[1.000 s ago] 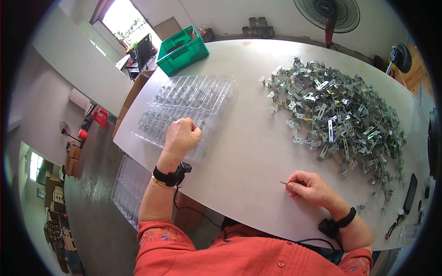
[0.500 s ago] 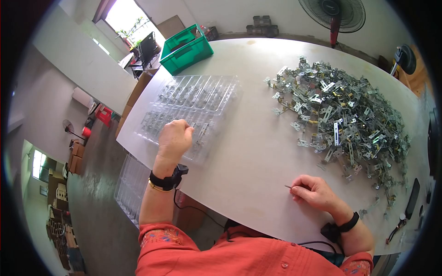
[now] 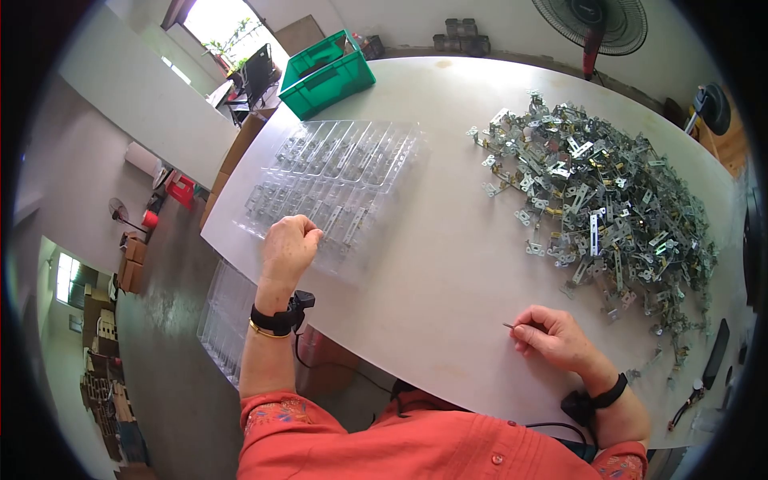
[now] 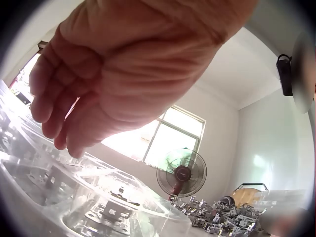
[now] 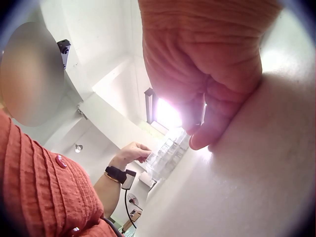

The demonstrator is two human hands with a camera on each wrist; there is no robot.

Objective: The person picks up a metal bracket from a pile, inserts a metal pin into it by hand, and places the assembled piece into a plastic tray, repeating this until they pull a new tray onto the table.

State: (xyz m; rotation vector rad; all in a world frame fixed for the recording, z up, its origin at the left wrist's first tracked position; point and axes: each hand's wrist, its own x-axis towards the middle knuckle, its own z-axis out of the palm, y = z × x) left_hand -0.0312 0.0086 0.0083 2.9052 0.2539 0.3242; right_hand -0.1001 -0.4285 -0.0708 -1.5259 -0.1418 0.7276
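In the head view the left hand (image 3: 290,252) is over the near left part of a clear compartmented tray (image 3: 352,188) with small metal parts in its cells. Its fingers bend loosely downward in the left wrist view, tips close above the tray's cells (image 4: 106,185), and no held part shows. On the right, near the table's front edge, the right hand (image 3: 552,340) pinches a thin dark rod (image 3: 507,325) between thumb and forefinger, its end sticking out to the left. The right wrist view shows that hand low over the white tabletop, the rod hidden.
A large heap of metal brackets (image 3: 608,208) covers the table's right side. Behind the tray stands a green crate (image 3: 326,84). More clear trays (image 3: 228,320) are below the table's left edge. A black tool (image 3: 716,354) lies at the far right.
The left hand has shifted left and toward the person over the tray, uncovering cells with metal parts. The right hand keeps its pinch on the rod and stays nearly in place.
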